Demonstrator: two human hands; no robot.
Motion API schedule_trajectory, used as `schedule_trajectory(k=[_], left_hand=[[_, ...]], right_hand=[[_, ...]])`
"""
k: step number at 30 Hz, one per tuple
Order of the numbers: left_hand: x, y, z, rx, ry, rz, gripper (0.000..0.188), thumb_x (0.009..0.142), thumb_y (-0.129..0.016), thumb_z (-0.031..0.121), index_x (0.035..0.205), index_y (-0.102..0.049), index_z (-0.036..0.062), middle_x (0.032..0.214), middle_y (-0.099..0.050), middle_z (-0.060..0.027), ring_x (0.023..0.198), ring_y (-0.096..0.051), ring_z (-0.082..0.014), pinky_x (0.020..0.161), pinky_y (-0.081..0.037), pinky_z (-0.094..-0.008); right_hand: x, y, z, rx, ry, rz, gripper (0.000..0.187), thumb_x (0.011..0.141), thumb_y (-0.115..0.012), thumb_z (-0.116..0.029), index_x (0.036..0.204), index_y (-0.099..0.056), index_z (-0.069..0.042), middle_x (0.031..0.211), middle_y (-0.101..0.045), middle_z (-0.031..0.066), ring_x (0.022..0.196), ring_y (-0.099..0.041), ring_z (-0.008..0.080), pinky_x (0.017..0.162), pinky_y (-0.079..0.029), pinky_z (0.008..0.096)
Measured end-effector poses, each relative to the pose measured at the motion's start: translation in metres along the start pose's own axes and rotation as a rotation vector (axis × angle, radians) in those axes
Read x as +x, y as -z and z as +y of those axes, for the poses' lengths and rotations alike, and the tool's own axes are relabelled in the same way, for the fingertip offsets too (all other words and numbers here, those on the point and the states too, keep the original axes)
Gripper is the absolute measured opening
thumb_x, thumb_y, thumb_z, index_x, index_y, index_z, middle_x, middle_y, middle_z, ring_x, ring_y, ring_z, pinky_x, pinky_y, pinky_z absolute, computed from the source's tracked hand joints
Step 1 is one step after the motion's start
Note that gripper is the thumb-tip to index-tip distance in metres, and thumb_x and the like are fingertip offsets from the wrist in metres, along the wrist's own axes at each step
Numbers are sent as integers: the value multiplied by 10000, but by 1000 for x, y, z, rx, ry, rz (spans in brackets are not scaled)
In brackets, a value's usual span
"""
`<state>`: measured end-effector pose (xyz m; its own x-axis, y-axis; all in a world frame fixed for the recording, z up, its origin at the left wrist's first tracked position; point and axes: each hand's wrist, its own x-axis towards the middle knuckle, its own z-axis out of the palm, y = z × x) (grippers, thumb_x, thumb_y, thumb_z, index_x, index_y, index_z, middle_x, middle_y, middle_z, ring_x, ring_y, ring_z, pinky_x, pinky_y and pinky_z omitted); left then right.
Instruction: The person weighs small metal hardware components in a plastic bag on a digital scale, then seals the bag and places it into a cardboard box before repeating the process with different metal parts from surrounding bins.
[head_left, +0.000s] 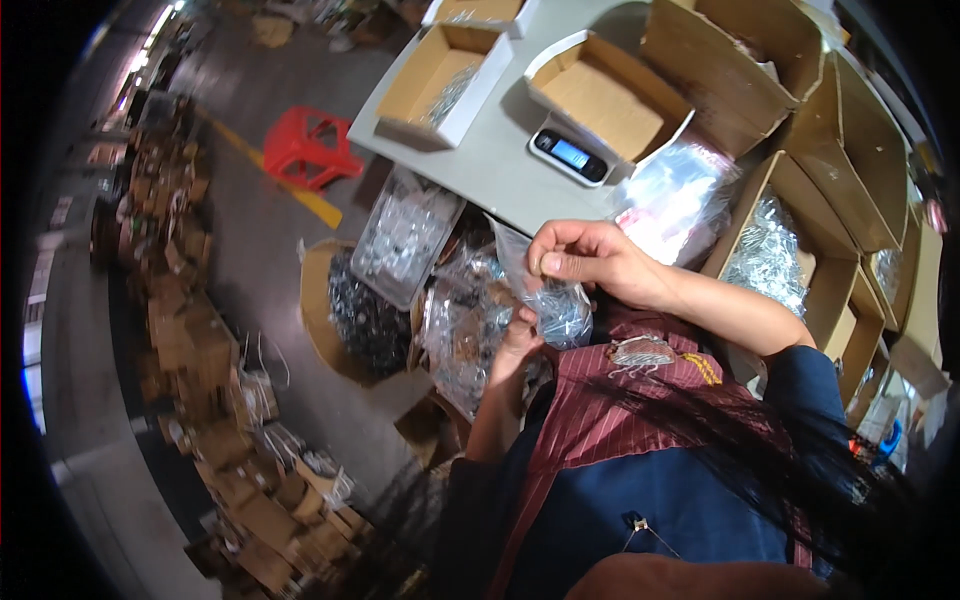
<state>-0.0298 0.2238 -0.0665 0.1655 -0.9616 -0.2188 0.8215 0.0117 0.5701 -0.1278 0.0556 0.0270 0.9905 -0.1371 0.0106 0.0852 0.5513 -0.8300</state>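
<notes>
A see-through plastic bag (565, 315) with shiny, thin metal pieces in it hangs in front of my apron. My right hand (590, 258) is closed, pinching the upper part of this bag between thumb and fingers. Lower down, my left hand (518, 338) grips the bag's left side with bent fingers. Just beyond the hands, on the grey table (480, 165), lie flat, shiny plastic bags (680, 200). Beside them stands a small scale (570, 155) with a lit display, bearing an open white-edged cardboard box (605, 95).
At the left of the table an open box (440, 85) holds metal pieces. Cardboard bins on the right hold shiny hardware (768, 262). Below the table edge are a plastic tub (408, 235) and a carton of dark bags (365, 320). A red stool (310, 148) stands on the floor.
</notes>
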Motion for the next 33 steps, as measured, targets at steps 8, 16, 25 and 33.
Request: schedule_trajectory(k=[8,16,25,33], left_hand=[[-91,121,-124,-629,215,612,506,956,-413,526,1062,-625,79,757,-643,-114,574,-602,-219,473,-482,-325],[-143,131,-48,245,34,986,569,917,-659,405,1333,-495,53,1077,-646,-135,652,-641,-174,495,-495,-299],[-119,199,-49,1735,715,913,909,806,-715,381,1485,-279,-38,1400,-467,-320,1299,-477,-427,1097,-385,-439],[-94,182,-143,2027,833,341,421,805,-623,332,1026,-715,-14,1084,-678,-253,1054,-658,-389,906,-528,-435]], right_hand=[[-68,-11,-29,-698,-200,-178,139,949,-535,-34,1034,-631,18,960,-677,61,904,-614,135,845,-494,289],[-183,23,-50,-605,-305,241,118,960,-547,-97,992,-626,-15,925,-644,25,914,-596,115,863,-472,272],[-255,4,-54,-697,-237,474,217,979,-604,-219,1102,-599,-40,1052,-612,14,997,-560,101,905,-456,267],[-351,-8,-57,-880,-245,606,230,972,-579,-273,1025,-645,-59,940,-664,13,892,-598,106,743,-490,288]])
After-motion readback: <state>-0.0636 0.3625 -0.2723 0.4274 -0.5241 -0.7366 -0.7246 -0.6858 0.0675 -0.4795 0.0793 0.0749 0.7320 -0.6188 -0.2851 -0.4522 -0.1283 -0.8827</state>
